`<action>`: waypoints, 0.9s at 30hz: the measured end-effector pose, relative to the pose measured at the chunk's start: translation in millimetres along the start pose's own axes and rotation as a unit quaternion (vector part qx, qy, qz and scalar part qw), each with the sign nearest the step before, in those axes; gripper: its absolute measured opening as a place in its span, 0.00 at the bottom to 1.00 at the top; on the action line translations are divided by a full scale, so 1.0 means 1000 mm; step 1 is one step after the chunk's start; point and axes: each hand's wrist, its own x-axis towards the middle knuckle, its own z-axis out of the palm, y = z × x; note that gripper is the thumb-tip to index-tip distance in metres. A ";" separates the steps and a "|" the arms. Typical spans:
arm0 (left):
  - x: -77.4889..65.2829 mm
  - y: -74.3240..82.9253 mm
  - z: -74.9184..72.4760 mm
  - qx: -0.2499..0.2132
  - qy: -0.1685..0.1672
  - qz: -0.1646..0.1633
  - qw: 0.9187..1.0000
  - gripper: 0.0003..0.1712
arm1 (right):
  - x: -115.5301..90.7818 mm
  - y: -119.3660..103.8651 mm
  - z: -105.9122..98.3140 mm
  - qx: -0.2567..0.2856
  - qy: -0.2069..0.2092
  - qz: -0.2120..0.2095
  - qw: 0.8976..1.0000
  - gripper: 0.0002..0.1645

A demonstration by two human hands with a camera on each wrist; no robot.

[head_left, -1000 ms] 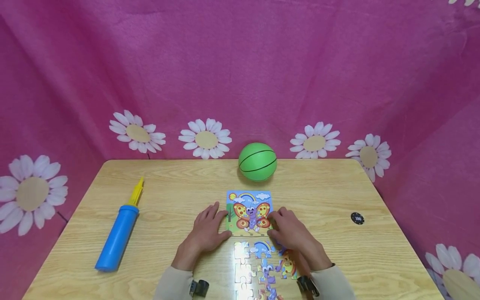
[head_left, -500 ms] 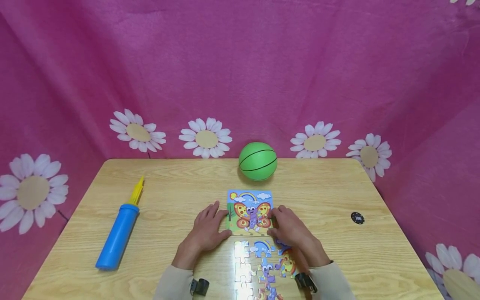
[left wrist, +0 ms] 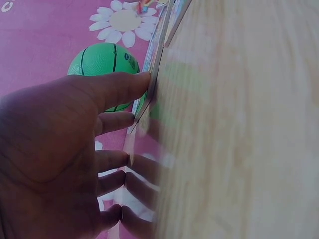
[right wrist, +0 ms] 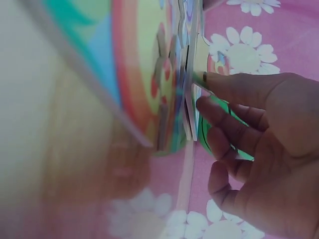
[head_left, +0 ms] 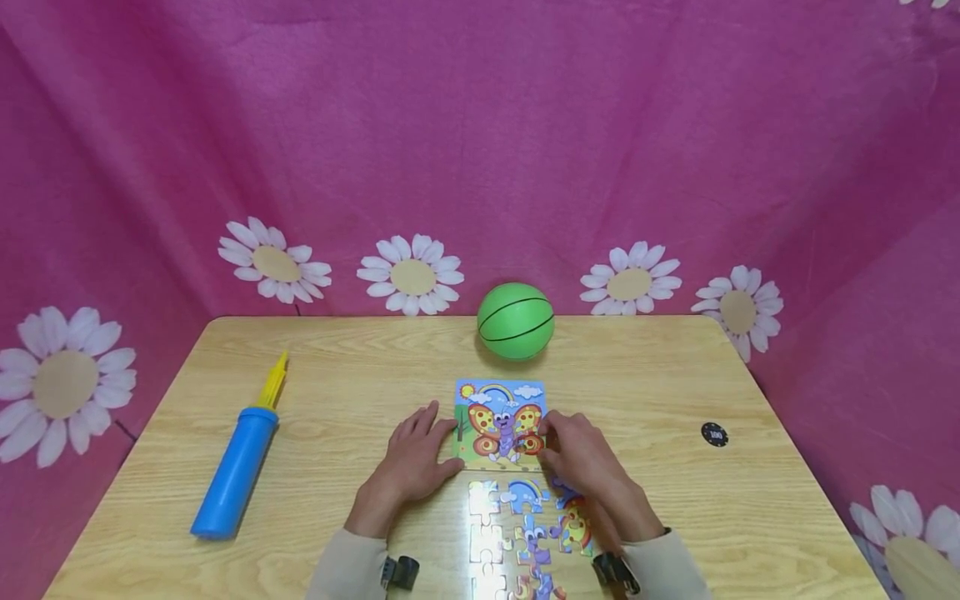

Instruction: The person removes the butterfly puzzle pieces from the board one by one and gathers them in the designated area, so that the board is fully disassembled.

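Your left hand (head_left: 411,467) lies flat, fingers spread, steadying the card (head_left: 498,421); your right hand (head_left: 581,462) pinches a puzzle piece (right wrist: 199,74) at its edge.

Green ball (head_left: 515,322), blue-yellow pump (head_left: 238,462), pink daisy cloth (head_left: 480,150).

A light wooden table (head_left: 337,367) stands before a magenta curtain (head_left: 480,142) (printed with white daisies).
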 end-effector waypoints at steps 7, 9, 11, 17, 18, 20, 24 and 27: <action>0.000 0.000 0.001 0.002 0.004 0.000 1.000 0.33 | -0.006 0.005 -0.001 0.062 0.032 -0.022 0.997 0.09; 0.000 0.000 0.001 0.001 0.003 0.000 1.000 0.33 | -0.009 0.007 -0.002 0.083 0.027 -0.020 0.996 0.09; 0.000 -0.001 0.002 -0.001 0.004 0.002 1.000 0.32 | -0.012 0.009 -0.003 0.104 0.019 -0.015 0.994 0.08; 0.001 -0.001 0.002 0.001 0.002 0.004 1.000 0.32 | -0.022 0.014 -0.007 0.133 0.004 -0.005 0.991 0.08; 0.001 -0.001 0.002 0.002 0.002 0.003 1.000 0.32 | -0.024 0.014 -0.008 0.137 -0.001 -0.004 0.991 0.08; 0.001 0.000 0.002 0.004 0.001 0.001 1.000 0.32 | -0.027 0.016 -0.009 0.142 -0.013 -0.001 0.990 0.08; 0.000 0.000 0.001 0.003 0.006 0.004 1.000 0.32 | -0.035 0.019 -0.010 0.153 -0.041 0.003 0.987 0.07; 0.000 0.000 0.000 0.001 0.006 0.004 1.000 0.32 | -0.041 0.022 -0.010 0.150 -0.050 -0.007 0.987 0.07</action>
